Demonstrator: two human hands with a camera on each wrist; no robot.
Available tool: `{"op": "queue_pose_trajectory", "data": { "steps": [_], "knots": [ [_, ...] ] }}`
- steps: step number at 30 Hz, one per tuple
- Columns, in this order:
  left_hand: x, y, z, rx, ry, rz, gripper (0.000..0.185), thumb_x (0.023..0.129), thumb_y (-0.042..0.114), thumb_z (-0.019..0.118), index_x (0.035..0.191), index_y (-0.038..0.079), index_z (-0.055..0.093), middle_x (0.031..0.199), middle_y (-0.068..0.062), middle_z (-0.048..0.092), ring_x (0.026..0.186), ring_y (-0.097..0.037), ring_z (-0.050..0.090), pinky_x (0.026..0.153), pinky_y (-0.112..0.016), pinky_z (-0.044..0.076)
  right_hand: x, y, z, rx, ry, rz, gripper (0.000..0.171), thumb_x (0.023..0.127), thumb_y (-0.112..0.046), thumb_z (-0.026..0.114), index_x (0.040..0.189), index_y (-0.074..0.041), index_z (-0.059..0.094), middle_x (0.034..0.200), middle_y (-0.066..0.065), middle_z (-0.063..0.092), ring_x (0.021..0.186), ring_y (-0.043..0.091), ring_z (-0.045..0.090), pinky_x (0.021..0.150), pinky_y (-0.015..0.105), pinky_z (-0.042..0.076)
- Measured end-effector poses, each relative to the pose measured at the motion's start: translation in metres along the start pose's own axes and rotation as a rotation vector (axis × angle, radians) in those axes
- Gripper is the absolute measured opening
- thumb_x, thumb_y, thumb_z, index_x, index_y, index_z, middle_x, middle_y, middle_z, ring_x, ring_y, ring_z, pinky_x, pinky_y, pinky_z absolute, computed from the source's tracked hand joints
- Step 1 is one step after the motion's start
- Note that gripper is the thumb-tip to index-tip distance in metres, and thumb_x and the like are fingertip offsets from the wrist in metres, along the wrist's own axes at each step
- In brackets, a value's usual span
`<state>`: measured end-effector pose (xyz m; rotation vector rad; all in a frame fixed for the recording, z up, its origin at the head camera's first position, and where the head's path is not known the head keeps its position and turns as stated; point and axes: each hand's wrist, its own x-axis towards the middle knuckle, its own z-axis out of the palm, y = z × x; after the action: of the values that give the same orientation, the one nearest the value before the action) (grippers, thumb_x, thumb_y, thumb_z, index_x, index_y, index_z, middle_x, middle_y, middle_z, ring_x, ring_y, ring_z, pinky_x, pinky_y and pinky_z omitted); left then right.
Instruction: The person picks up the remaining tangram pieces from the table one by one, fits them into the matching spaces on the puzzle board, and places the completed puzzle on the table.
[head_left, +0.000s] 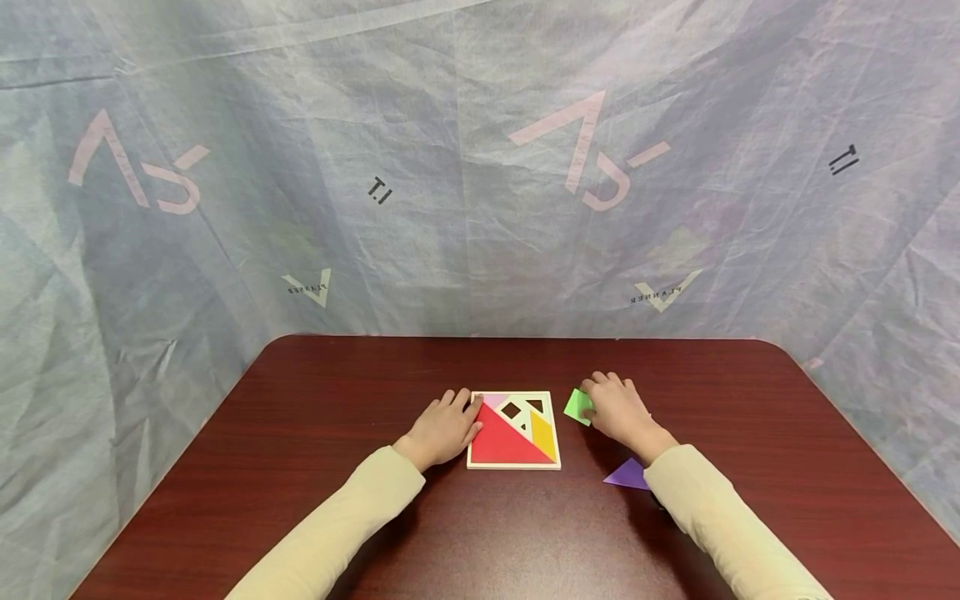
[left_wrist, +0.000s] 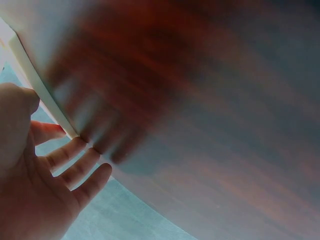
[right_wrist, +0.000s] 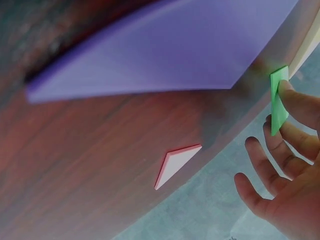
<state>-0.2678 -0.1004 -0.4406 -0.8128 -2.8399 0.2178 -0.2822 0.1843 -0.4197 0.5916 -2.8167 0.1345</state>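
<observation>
A square tangram board with a pale frame lies on the table. Set in it are a large red triangle, a yellow parallelogram and a pink piece; several dark gaps show at its upper right. My left hand rests at the board's left side, fingers fairly straight and touching its edge. Just right of the board, my right hand pinches a green square piece between thumb and fingers. In the right wrist view the piece stands tilted, apart from the board.
A purple triangle lies near my right forearm, partly hidden by the sleeve. Farther off, a small pink triangle lies on the dark red table. A grey printed cloth hangs behind the table.
</observation>
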Motion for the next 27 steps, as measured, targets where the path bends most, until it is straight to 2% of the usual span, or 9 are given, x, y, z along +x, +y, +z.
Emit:
{"op": "queue_pose_trajectory", "data": {
  "steps": [8, 18, 27],
  "knots": [
    [-0.0002, 0.0001, -0.0001, 0.007, -0.002, -0.003, 0.046, 0.096, 0.037, 0.041, 0.133, 0.01, 0.047, 0.124, -0.012, 0.047, 0.106, -0.028, 0.047, 0.086, -0.039, 0.044, 0.0005, -0.0011, 0.0011, 0.023, 0.038, -0.004, 0.023, 0.074, -0.016, 0.074, 0.093, -0.006, 0.065, 0.089, 0.007, 0.063, 0.083, 0.028, 0.054, 0.067, 0.044, 0.041],
    [0.0, 0.0001, 0.0003, 0.001, -0.012, -0.008, 0.046, 0.096, 0.037, 0.04, 0.133, 0.01, 0.047, 0.124, -0.012, 0.046, 0.107, -0.027, 0.047, 0.086, -0.039, 0.044, 0.0014, -0.0034, 0.0014, 0.048, 0.078, 0.002, 0.009, 0.079, -0.006, 0.065, 0.088, -0.007, 0.065, 0.086, 0.006, 0.066, 0.08, 0.026, 0.054, 0.067, 0.043, 0.04],
    [0.0, 0.0, 0.0002, 0.003, -0.005, -0.007, 0.046, 0.096, 0.036, 0.041, 0.133, 0.01, 0.047, 0.124, -0.012, 0.047, 0.107, -0.028, 0.047, 0.086, -0.039, 0.044, 0.003, -0.006, 0.0006, 0.079, 0.095, 0.0, 0.01, 0.08, -0.002, 0.061, 0.087, -0.007, 0.064, 0.084, 0.004, 0.067, 0.077, 0.025, 0.053, 0.067, 0.042, 0.04]
  ]
}}
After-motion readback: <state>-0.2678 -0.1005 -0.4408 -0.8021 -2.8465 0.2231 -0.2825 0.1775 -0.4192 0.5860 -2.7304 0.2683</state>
